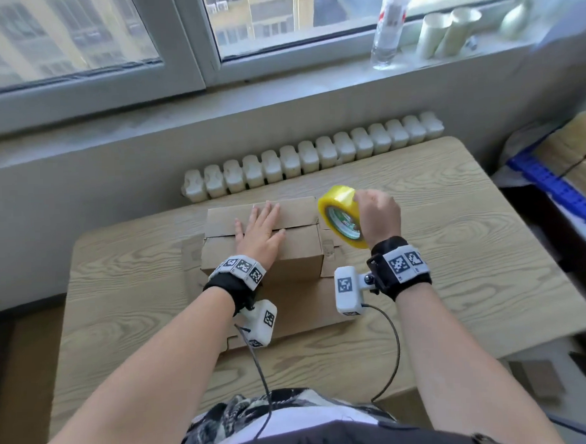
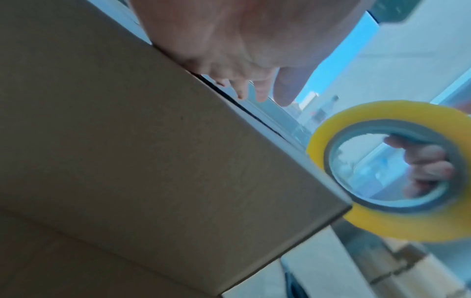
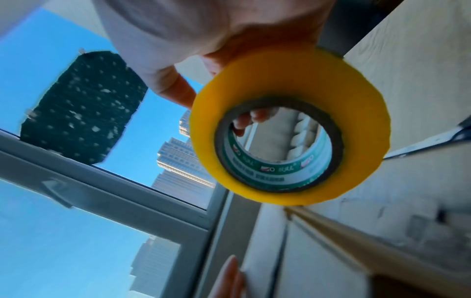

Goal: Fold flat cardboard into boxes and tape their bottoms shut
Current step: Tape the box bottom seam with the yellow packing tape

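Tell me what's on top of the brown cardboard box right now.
The left hand lies flat with straight fingers across the closed flaps of the brown cardboard box. No tape shows on the visible seam; the part beneath the palm is covered. The yellow tape roll is beside the box, not on it.

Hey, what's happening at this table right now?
A person is putting together a cardboard box on a wooden table. Their left hand lies flat across the two closed flaps, holding them down. Their right hand grips a roll of yellow tape in the air beside the box's right end. No tape is visible on the seam yet. More flat cardboard lies under the box.
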Demonstrator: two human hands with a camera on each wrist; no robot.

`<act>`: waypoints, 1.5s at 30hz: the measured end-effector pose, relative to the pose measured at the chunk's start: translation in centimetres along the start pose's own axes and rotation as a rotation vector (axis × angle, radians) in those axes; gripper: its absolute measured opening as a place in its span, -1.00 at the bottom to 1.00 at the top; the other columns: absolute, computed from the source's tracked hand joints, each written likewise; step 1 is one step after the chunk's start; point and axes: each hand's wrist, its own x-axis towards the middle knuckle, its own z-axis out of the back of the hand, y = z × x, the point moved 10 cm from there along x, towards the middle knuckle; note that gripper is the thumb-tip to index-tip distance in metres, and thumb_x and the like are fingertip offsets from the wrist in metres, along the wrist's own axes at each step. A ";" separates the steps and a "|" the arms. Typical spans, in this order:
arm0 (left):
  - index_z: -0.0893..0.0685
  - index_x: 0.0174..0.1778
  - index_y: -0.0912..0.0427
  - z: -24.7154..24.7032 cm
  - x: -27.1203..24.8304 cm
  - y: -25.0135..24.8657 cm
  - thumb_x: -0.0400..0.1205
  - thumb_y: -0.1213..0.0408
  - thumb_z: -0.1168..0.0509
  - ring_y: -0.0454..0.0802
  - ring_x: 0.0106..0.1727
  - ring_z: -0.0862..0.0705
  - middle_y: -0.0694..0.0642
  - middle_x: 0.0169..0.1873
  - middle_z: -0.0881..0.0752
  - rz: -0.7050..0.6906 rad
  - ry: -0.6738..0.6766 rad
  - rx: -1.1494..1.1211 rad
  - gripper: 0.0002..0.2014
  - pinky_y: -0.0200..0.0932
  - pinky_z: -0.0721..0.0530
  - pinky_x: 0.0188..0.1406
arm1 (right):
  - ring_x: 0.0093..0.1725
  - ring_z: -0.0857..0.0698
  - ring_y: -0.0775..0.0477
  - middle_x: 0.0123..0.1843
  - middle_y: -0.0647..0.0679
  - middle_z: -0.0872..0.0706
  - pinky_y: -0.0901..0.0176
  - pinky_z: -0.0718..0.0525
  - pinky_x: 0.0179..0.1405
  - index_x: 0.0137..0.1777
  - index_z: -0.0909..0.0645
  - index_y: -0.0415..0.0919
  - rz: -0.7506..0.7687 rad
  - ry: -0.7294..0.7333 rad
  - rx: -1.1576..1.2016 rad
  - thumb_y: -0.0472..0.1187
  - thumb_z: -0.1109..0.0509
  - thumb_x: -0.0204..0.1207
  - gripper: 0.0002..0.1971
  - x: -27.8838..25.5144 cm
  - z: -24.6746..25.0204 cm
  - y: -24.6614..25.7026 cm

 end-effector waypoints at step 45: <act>-0.67 0.02 0.02 7.0 -0.8 3.6 0.17 -0.60 -0.25 0.16 0.19 -0.71 0.15 0.12 -0.76 0.347 0.015 -0.771 -0.20 0.24 -0.64 0.32 | -0.24 -0.74 -0.02 -0.22 -0.17 -0.79 0.18 -0.72 -0.19 -0.05 -0.77 -0.29 -0.104 0.458 0.409 -0.25 -0.38 0.60 -0.85 -5.3 -13.5 5.7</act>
